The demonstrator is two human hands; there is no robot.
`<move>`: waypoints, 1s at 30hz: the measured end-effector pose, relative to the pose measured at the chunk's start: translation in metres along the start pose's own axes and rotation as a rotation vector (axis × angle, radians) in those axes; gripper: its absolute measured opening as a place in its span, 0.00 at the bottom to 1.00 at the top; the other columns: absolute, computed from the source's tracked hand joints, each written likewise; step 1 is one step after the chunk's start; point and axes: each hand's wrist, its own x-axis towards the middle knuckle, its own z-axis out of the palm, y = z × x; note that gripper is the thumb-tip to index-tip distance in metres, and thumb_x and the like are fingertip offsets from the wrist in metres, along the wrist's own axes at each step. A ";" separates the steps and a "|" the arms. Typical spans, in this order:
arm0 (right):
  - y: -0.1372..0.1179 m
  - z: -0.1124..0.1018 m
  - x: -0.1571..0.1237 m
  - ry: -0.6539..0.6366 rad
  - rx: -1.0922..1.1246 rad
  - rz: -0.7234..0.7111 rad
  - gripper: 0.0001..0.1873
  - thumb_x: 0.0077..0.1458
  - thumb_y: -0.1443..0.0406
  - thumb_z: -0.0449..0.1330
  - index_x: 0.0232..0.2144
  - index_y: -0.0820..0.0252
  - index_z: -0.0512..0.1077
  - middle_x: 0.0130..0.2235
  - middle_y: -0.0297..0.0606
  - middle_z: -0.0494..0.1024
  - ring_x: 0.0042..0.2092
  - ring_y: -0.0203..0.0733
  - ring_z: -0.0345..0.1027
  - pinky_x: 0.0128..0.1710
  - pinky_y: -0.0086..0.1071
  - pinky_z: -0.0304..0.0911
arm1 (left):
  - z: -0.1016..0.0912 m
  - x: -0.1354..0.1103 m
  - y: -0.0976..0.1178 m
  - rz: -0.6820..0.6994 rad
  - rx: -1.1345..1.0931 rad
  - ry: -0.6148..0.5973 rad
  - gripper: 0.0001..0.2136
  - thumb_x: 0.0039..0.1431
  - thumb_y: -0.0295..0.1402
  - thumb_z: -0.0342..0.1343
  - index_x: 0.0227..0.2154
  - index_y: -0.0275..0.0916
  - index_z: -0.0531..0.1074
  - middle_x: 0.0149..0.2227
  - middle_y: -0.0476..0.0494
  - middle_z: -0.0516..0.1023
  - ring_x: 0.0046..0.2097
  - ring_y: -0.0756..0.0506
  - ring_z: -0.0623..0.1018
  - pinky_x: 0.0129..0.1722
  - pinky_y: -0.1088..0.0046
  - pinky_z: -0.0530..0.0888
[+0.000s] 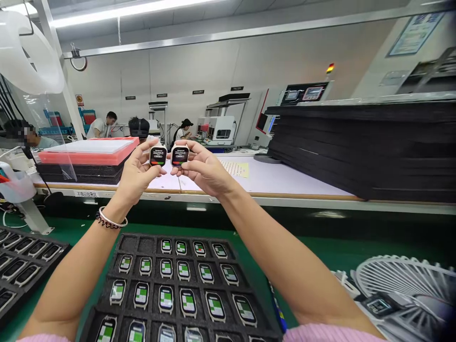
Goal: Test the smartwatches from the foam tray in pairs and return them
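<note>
Black-screened, pale-framed rounded watch (157,156): pinched in our left hand (136,173), thumb against fingers. Second matching watch (180,156): pinched likewise in our right hand (206,172), just beside. Step, we judge: reading both screens; next move calls for steady grips.

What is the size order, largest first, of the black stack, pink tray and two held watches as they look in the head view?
1. Black stack
2. Pink tray
3. Left watch, in the left hand, and right watch, in the right hand: they look alike, so unranked.
</note>
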 end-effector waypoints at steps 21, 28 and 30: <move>-0.009 0.003 -0.010 -0.055 -0.037 -0.037 0.29 0.45 0.68 0.67 0.51 0.57 0.66 0.39 0.33 0.76 0.36 0.40 0.75 0.39 0.34 0.70 | 0.012 -0.010 0.006 0.041 0.010 0.008 0.24 0.45 0.25 0.67 0.48 0.42 0.70 0.38 0.47 0.77 0.30 0.51 0.77 0.36 0.73 0.76; 0.012 0.006 -0.044 -0.017 -0.005 0.036 0.28 0.48 0.68 0.68 0.52 0.58 0.66 0.39 0.34 0.77 0.35 0.40 0.76 0.40 0.34 0.72 | 0.010 -0.043 -0.007 -0.109 -0.008 -0.011 0.26 0.45 0.27 0.68 0.50 0.42 0.70 0.37 0.48 0.76 0.31 0.50 0.78 0.35 0.73 0.77; 0.027 0.005 -0.061 -0.007 0.003 0.098 0.27 0.50 0.67 0.67 0.52 0.58 0.66 0.38 0.34 0.77 0.36 0.41 0.77 0.39 0.34 0.72 | 0.008 -0.063 -0.016 -0.196 -0.009 -0.019 0.26 0.47 0.27 0.68 0.51 0.42 0.69 0.38 0.47 0.76 0.31 0.50 0.79 0.33 0.74 0.77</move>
